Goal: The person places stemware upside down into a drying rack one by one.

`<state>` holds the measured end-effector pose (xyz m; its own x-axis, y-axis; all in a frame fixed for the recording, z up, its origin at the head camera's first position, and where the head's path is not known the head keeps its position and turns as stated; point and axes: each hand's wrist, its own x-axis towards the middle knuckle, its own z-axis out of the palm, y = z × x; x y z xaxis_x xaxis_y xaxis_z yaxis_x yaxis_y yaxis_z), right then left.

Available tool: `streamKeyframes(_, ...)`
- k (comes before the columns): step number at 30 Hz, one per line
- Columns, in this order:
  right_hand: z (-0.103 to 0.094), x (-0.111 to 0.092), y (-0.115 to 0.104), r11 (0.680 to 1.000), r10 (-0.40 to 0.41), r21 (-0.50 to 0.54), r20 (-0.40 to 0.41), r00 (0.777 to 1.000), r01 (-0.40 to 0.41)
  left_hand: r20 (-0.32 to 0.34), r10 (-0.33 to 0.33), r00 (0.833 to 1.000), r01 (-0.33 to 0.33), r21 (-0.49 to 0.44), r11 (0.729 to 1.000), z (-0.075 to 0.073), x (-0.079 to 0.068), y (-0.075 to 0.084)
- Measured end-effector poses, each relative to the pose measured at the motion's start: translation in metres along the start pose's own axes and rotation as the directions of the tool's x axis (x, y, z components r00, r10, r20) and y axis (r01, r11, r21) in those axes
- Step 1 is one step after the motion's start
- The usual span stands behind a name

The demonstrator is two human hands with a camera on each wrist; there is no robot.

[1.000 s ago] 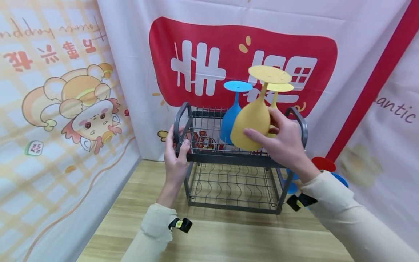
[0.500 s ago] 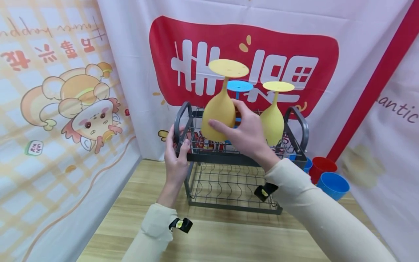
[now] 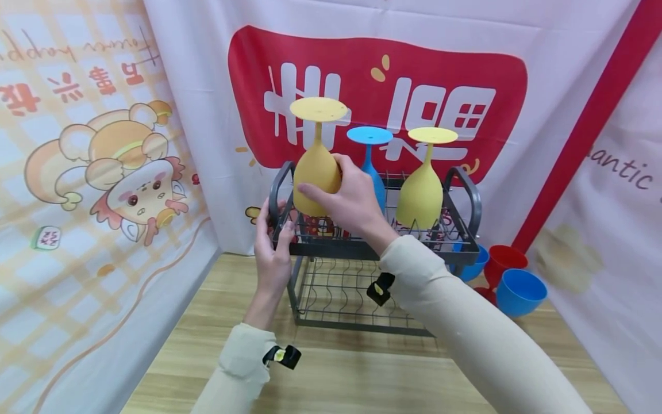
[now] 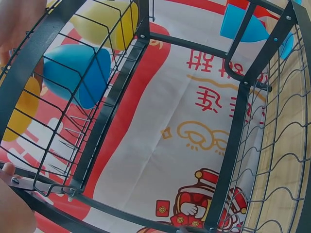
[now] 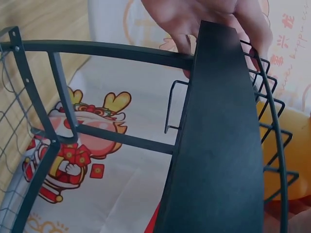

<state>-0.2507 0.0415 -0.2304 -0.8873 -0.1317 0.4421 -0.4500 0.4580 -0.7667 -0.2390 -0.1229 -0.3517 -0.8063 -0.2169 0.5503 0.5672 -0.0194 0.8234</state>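
Grips orange-yellow goblet round the bowl with right hand, thumb across the near side, fingers mostly hidden behind. Holds it upside down at the left end of the upper tier of rack, just beside the left handle. Has goblet directly left of right palm, long axis near upright, foot at top, bowl mouth toward the wires. Closer to right hand than to left, in firm contact with right only. Cannot tell from any view about rim against wires: touching or just above.

Grips left end of rack with left hand, thumb on near side, fingers round the far side, lower than goblet and further left.

Looks smooth, matte, one colour; plastic, at a guess. Has rounded bowl, slim stem, wide flat disc foot with a few small specks. Slightly deeper in shade than yellow goblet at right end of same tier. Between these two: blue goblet, also inverted, partly behind right hand. Only partly visible through wires in both wrist views.

Beyond right end of rack, on table: red goblet and blue cup, both mouth up.
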Motion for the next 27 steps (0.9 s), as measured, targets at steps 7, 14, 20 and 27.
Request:
streamKeyframes(7,0.014,0.009,-0.007,0.996,0.088,-0.018,-0.02,0.996,-0.089,-0.016,-0.001,1.0,0.001,0.002,1.0,-0.002,0.001,-0.002)
streamKeyframes(14,0.023,0.013,-0.005,0.981,0.185,-0.053,-0.014,0.983,-0.185,-0.013,0.01,1.0,-0.01,-0.01,1.0,-0.002,0.0,-0.001)
streamKeyframes(20,0.023,0.013,-0.002,0.966,0.236,-0.114,0.013,0.972,-0.233,-0.003,0.015,1.0,-0.015,-0.026,1.0,-0.001,0.0,-0.001)
streamKeyframes(27,0.023,0.012,0.001,0.95,0.27,-0.167,0.028,0.962,-0.262,-0.004,0.009,1.0,-0.009,-0.014,1.0,0.0,0.001,0.0)
